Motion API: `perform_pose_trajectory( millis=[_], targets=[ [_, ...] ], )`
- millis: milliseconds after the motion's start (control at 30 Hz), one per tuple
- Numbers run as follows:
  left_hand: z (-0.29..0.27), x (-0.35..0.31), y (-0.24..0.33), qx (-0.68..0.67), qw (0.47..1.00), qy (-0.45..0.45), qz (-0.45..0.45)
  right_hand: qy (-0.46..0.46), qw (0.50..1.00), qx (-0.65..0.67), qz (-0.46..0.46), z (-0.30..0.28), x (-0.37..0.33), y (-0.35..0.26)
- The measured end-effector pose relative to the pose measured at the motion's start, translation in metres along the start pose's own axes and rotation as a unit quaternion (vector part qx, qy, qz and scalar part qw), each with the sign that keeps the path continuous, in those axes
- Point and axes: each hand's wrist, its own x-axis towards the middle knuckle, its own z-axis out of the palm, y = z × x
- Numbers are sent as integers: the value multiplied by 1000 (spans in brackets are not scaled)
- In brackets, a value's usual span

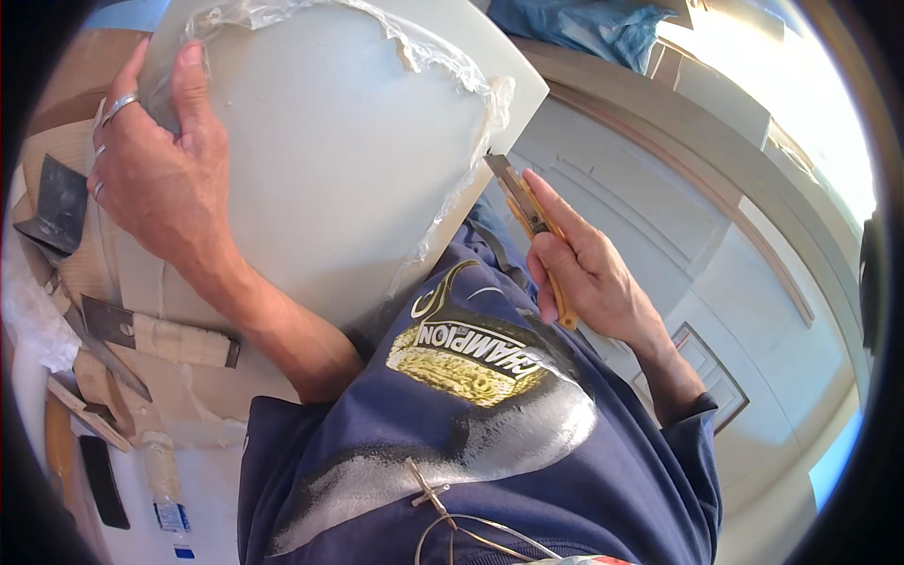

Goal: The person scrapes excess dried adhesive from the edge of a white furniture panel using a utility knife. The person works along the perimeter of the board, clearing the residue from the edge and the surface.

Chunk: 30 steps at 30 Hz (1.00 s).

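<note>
A large pale flat panel (320, 141) leans in front of me, with crumpled clear plastic film (443, 61) bunched along its top and right side. My left hand (165, 169) grips the panel's left edge, the thumb on its face and the other fingers partly hidden round the edge. In my right hand (598, 278) is a yellow utility knife (532, 202), fingers wrapped round its handle. The knife's blade end points up at the panel's right edge, close to the film. Whether the blade touches the film I cannot tell.
At the left lie a scraper with a wooden handle (174, 339), a dark broad blade (56, 202) and a black oblong object (104, 480). A blue cloth (584, 33) rests at the top right. White panelled boards (631, 202) stand on the right.
</note>
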Motion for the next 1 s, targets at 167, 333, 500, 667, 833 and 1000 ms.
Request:
perform_pose_trajectory(
  millis=[167, 333, 500, 667, 833, 1000],
  targets=[
    [0, 1, 0, -7, 1000, 4, -7, -28, 999, 17, -15, 3, 2, -3],
    [1, 3, -5, -24, 1000, 10, 14, -25, 999, -26, 12, 9, 4, -8],
    [0, 2, -5, -2, 1000, 11, 21, -23, 997, -75, -8, 10, 6, -14],
    [0, 2, -6, -10, 1000, -8, 3, -25, 997, -69, -5, 11, 7, -12],
    [1, 3, -7, -11, 1000, 2, 24, -15, 994, -96, -45, 9, 9, -5],
    [1, 4, -7, -15, 1000, -11, 17, 4, 987, -131, -91, 7, 13, -1]
  ],
)
